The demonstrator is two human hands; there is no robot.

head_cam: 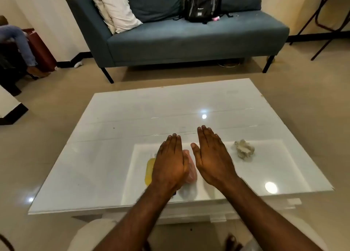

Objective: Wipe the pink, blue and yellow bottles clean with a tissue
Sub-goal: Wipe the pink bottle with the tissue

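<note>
1. Both hands hover flat over the near part of the white tabletop [106, 137], palms down and fingers stretched out. The left hand [169, 160] has its grip spread wide and holds nothing. The right hand [211, 158] is likewise slack and empty.
2. The yellow bottle [149, 172] lies on its side just left of the left hand, partly covered by it.
3. The pink bottle [191, 170] lies on its side between the two hands, its left edge hidden under the left hand.
4. The blue bottle cannot be made out. A small dark bit shows by the left wrist, but whether that belongs to it I cannot tell.
5. A crumpled tissue [244, 149] sits on the tabletop to the right of the right hand, apart from it and from the bottles.
6. No wiping is under way: neither hand touches the tissue or grasps a bottle. The tissue's crumpled state hints at use, but the bottles' cleanliness is too blurred to judge, so this could be the start or the finish.
</note>
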